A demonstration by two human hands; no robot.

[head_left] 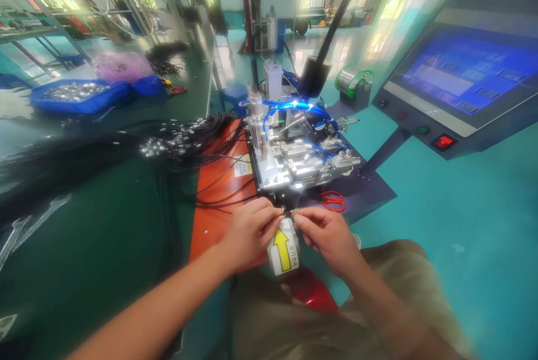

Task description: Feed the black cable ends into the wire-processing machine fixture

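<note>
My left hand (250,231) and my right hand (325,234) meet just in front of a small metal machine (294,152) with blue tubing. Both hands pinch the end of a thin black wire (289,212) between fingertips, the fingers pressed together. Below the hands a white label with a yellow arrow (284,249) shows on the machine's front. A large bundle of black wires with metal ends (159,144) lies on the green table to the left, some strands trailing across the orange mat (218,203) toward my hands.
Red scissors (333,201) lie on the dark base plate right of the machine. A control panel with a blue screen (462,77) stands at right. Blue trays of metal parts (75,93) sit at the far left. A solder spool (355,79) stands behind the machine.
</note>
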